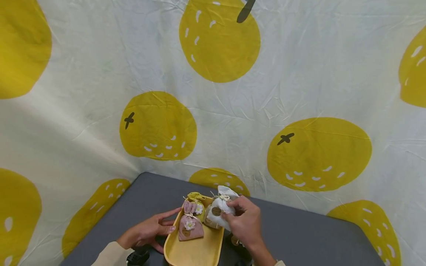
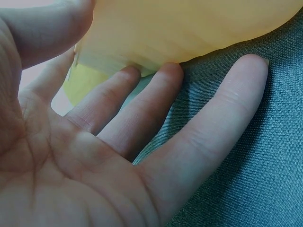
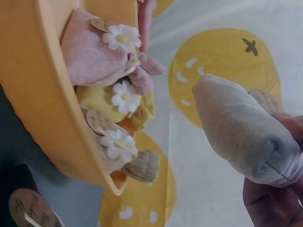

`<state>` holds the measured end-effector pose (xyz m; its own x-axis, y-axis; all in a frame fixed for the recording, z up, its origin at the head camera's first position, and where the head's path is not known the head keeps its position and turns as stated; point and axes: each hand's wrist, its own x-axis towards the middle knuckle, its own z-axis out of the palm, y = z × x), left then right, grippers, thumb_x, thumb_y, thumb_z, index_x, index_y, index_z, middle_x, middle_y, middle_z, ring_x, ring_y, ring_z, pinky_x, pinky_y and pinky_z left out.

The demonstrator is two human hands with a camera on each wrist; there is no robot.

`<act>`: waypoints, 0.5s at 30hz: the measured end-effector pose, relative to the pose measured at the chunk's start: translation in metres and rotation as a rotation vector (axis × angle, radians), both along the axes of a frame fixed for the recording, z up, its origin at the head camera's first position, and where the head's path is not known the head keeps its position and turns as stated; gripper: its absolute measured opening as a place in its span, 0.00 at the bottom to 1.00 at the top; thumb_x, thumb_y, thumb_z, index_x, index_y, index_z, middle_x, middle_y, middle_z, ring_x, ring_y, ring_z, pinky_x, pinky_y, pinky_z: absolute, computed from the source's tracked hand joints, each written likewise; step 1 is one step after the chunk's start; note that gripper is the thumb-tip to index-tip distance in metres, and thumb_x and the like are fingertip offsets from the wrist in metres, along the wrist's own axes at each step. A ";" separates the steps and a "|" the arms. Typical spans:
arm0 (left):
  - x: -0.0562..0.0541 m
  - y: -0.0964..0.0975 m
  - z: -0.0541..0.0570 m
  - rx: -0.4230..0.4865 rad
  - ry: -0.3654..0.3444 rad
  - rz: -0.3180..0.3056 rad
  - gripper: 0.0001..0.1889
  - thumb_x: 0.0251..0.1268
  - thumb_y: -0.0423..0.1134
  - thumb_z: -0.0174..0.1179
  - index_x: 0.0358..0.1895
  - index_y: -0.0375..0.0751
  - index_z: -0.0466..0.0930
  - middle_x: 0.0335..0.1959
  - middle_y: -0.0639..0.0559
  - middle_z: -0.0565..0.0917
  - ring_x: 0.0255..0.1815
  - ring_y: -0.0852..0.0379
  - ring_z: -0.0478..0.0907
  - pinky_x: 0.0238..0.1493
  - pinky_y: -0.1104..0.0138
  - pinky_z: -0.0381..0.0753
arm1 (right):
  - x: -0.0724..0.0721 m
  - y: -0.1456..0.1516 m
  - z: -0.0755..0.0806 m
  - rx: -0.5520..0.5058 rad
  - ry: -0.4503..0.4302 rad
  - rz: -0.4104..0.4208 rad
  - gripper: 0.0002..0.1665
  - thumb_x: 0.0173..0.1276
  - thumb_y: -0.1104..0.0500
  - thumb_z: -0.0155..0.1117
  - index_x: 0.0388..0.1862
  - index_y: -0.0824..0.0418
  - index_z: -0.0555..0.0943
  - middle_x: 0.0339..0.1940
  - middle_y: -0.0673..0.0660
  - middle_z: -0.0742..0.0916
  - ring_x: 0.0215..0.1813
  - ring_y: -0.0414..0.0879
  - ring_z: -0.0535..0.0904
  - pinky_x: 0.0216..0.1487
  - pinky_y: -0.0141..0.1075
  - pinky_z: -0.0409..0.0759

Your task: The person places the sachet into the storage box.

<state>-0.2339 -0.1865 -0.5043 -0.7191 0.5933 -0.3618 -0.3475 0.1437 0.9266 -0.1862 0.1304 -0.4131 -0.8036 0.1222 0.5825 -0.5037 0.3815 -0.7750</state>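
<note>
My right hand pinches a white drawstring pouch with a round brown tag, holding it up over the far right side of a yellow tray. Inside the tray a pink pouch with a white flower lies in front of a yellow pouch. Beside them, at the tray's right wall, is a beige pouch, partly hidden by the white one in the head view. Fairly straight fingers of my left hand touch the tray's left side; the left wrist view has the fingertips against its wall.
A dark pouch with a brown tag stands just right of the tray, partly behind my right wrist. The grey table runs back to a white cloth printed with yellow fruit, which also hangs along the left.
</note>
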 end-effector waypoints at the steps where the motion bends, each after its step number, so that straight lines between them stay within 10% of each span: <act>1: 0.000 0.000 0.000 0.001 0.000 0.000 0.42 0.79 0.44 0.60 0.87 0.54 0.46 0.82 0.35 0.64 0.70 0.36 0.78 0.45 0.37 0.86 | 0.000 -0.001 -0.001 0.004 0.001 -0.004 0.23 0.36 0.81 0.79 0.27 0.57 0.87 0.25 0.52 0.89 0.25 0.32 0.82 0.26 0.28 0.81; 15: -0.001 0.000 -0.001 0.006 -0.004 0.002 0.42 0.78 0.43 0.60 0.87 0.56 0.47 0.82 0.36 0.64 0.70 0.37 0.79 0.43 0.37 0.87 | -0.003 -0.010 -0.022 0.147 0.062 -0.106 0.22 0.35 0.76 0.80 0.24 0.53 0.85 0.24 0.45 0.85 0.25 0.33 0.82 0.27 0.34 0.82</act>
<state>-0.2348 -0.1862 -0.5052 -0.7192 0.5936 -0.3611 -0.3514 0.1376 0.9261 -0.1892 0.1207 -0.4352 -0.7530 0.1142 0.6480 -0.4996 0.5417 -0.6760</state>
